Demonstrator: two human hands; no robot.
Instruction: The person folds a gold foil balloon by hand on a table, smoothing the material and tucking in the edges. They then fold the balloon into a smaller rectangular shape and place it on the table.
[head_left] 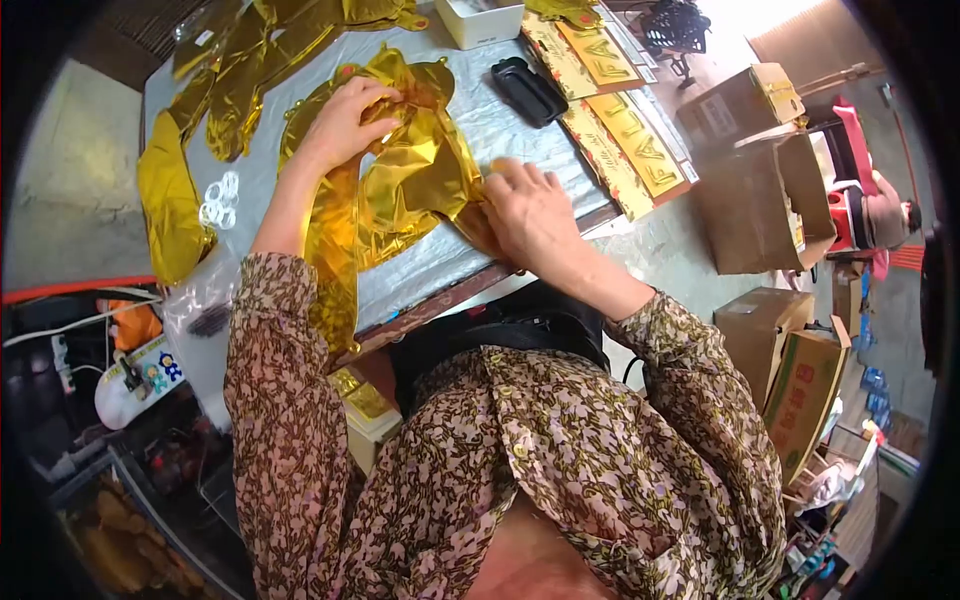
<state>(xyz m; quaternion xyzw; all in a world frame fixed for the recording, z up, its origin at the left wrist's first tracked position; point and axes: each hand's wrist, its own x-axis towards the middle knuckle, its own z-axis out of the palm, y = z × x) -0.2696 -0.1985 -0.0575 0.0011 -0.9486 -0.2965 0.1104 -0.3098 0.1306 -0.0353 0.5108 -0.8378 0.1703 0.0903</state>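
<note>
Head view, looking down over a floral-patterned blouse (560,470) onto a table (520,130) under a silvery cover. Across the middle of that cover, a crumpled gold foil balloon (415,185), its lower end hanging over the near table edge. At the far left, more gold foil pieces (230,80), one draped down the left side. Along the right edge of the table, flat gold letter packs (625,130) in a row. On the floor to the right, well apart from the table, open cardboard boxes (760,190).

Left hand (345,120) on the upper part of the gold foil balloon, fingers curled and pinching a fold of the foil. Right hand (530,215) at the balloon's right edge, palm down, fingers pressed onto the foil near the table's front edge; whether actually gripping it, impossible to say.

Beyond the balloon, a black tray (528,90), and farther back a white box (480,20). Left of the balloon, a small cluster of clear plastic rings (220,200) on the cover.
</note>
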